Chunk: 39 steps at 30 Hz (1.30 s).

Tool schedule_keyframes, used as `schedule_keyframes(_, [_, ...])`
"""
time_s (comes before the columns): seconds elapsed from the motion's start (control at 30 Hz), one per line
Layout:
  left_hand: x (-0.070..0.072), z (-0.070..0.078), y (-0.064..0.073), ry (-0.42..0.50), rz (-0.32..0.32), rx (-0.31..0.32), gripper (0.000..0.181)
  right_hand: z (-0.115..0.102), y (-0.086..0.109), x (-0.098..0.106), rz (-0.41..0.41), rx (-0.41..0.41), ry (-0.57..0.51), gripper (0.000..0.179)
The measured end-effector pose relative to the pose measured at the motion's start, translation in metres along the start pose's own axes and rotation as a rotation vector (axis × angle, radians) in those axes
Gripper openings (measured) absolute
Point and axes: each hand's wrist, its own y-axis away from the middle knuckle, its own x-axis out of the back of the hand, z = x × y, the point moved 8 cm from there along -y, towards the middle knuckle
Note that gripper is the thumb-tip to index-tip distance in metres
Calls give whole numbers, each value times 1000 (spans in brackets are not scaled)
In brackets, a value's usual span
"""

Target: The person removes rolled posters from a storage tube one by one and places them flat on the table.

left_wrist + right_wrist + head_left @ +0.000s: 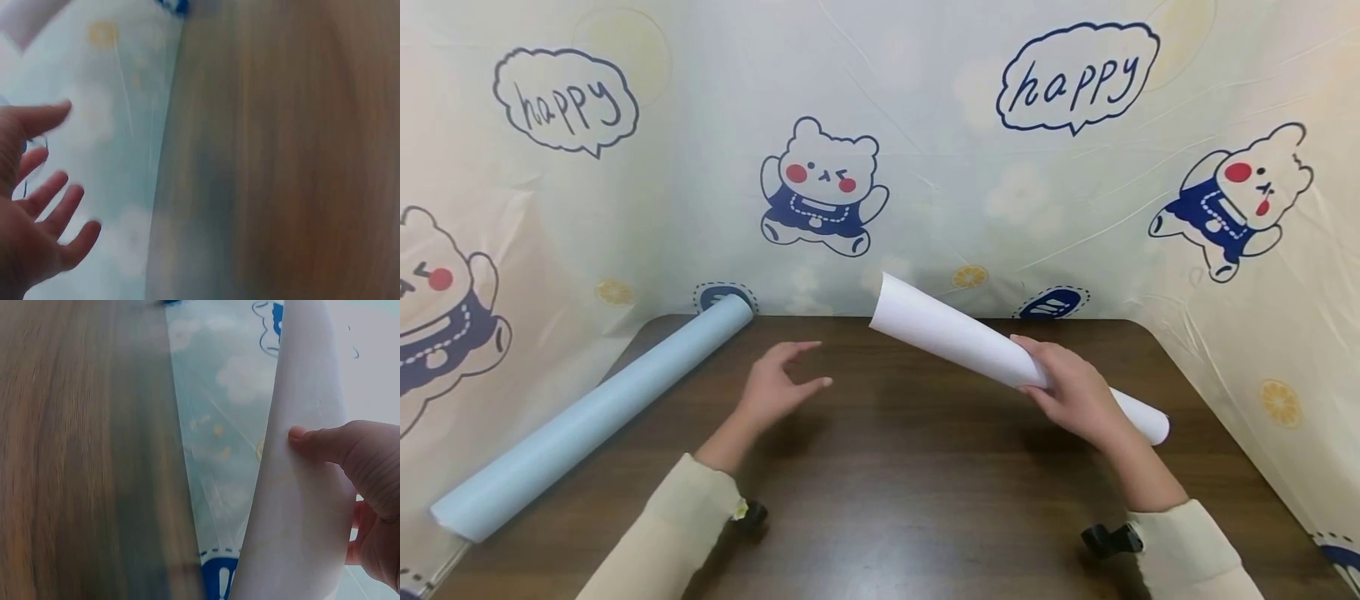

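Observation:
My right hand [1075, 392] grips a white paper roll [955, 325] around its lower half, with the thumb laid along the near side. The roll tilts, its wider left end up and its narrower right end down over the table. In the right wrist view the thumb presses on the roll [300, 487] while the other fingers go behind it. To the left, my left hand [775, 383] hovers over the table with fingers and thumb spread apart, holding nothing. The left wrist view shows that hand [37, 212] with its fingers extended.
A long light-blue roll [595, 417] lies slantwise along the left edge of the brown wooden table [880, 500]. Behind the table and at both sides hangs a pale curtain [940, 200] printed with cartoon bears and speech bubbles.

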Motion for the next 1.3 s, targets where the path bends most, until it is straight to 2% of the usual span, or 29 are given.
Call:
schedule_keyframes(0.07, [-22,8,2,359,-97,68,55,-6,-3,-3,1,13,-6,76])
schedule_keyframes(0.17, [-52,23,7,959,-238,201,45,-18,-6,-6,12,58,-9,74])
schedule_keyframes(0.23, [-67,36,10,1262,-351,244,42,-26,-7,-8,19,98,-5,74])
schedule_keyframes(0.33, [-78,55,15,1494,-503,228,50,-34,-7,-11,25,138,-3,74])
schedule_keyframes(0.43, [-80,69,17,1610,-598,138,61,-36,-6,-14,20,150,5,74])
schedule_keyframes(0.5, [-78,72,17,1624,-594,89,65,-35,-5,-15,17,150,19,75])
schedule_keyframes(0.6, [-72,71,13,1523,-510,42,67,-31,-3,-18,12,155,47,76])
schedule_keyframes(0.7, [-65,64,8,1380,-415,58,56,-29,-2,-19,11,167,78,76])
schedule_keyframes(0.8, [-55,55,3,1261,-369,94,54,-27,0,-19,4,175,113,77])
schedule_keyframes(0.93, [-46,48,0,1095,-349,152,57,-26,1,-20,-16,176,150,77])
schedule_keyframes(1.13, [-42,43,-2,860,-371,200,56,-26,2,-23,-52,184,216,79])
schedule_keyframes(1.23, [-35,40,-6,678,-365,198,58,-28,2,-24,-55,207,261,79])
schedule_keyframes(1.3, [-31,41,-9,522,-375,177,59,-30,2,-25,-55,225,286,78])
